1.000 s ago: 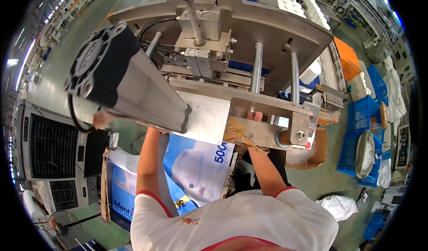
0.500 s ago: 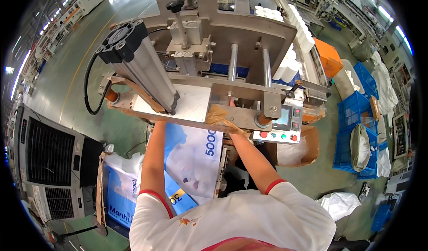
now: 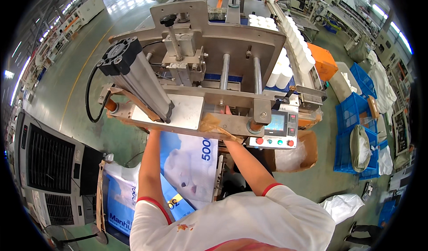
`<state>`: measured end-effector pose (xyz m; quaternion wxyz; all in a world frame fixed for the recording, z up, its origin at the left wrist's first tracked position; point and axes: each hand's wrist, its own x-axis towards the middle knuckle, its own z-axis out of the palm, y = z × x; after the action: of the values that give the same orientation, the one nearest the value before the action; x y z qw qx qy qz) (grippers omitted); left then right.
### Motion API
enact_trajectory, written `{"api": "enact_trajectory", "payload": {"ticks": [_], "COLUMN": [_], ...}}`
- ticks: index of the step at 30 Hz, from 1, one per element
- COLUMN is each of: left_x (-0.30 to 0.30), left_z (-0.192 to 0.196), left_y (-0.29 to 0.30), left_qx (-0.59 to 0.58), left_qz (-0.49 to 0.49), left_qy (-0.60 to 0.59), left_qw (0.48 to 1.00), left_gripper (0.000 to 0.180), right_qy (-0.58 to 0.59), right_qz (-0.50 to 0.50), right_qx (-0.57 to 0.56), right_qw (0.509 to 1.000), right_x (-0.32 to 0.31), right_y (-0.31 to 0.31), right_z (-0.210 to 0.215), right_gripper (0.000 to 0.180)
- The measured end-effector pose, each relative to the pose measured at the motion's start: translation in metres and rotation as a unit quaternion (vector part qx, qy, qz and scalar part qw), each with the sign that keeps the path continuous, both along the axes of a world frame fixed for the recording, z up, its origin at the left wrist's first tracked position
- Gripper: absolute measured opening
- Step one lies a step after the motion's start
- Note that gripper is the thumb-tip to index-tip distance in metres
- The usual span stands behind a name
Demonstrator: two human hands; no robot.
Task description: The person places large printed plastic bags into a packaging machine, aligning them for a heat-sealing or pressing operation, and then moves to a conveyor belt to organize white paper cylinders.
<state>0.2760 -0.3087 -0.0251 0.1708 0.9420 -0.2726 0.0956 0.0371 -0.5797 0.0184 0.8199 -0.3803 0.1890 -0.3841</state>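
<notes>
My left forearm [image 3: 150,166] reaches forward under the front bar [image 3: 178,127] of a metal machine, which hides the left hand. My right forearm [image 3: 249,164] passes under the bar's right part. Fingertips of my right hand [image 3: 228,110] show just behind the bar; the rest of that hand is covered. Between my forearms lies a blue and white printed plastic packaging bag [image 3: 189,164] with a white bear picture, its far end out of sight below the bar. Another blue bag [image 3: 176,202] with a yellow patch lies under it. What either hand holds cannot be seen.
A slanted air cylinder [image 3: 142,81] stands on the bar. Right of it is a control panel [image 3: 273,130] with coloured buttons. White rolls [image 3: 296,46] line a conveyor. More printed bags [image 3: 120,197] lie at left beside an air cooler [image 3: 49,153]. A cardboard box [image 3: 307,155] and blue crates [image 3: 352,122] stand right.
The machine sits slightly lower and further left in the picture. More of my right fingertips shows behind the bar. A person's dark-clad legs now appear at the lower right.
</notes>
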Motion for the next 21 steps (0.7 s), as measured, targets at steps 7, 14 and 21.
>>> {"api": "enact_trajectory", "payload": {"ticks": [7,14,21], "left_x": [0.002,-0.263,-0.312], "left_z": [-0.027,0.042,-0.006], "left_y": [0.053,-0.024,-0.010], "left_qx": [0.073,-0.009,0.058], "left_qz": [0.110,0.091,0.093], "left_qy": [-0.099,-0.089,-0.023], "left_qw": [0.986,0.992,0.994], "left_gripper": [0.043,0.063,0.068], "right_qy": [0.205,0.177,0.379], "right_qz": [0.016,0.154,0.201], "right_qx": [-0.287,-0.195,-0.454], "right_qw": [0.935,0.952,0.781], "right_x": [-0.033,-0.140,-0.276], "right_y": [0.034,0.051,-0.022], "right_z": [0.005,-0.052,-0.114], "right_gripper": [0.033,0.036,0.039]}}
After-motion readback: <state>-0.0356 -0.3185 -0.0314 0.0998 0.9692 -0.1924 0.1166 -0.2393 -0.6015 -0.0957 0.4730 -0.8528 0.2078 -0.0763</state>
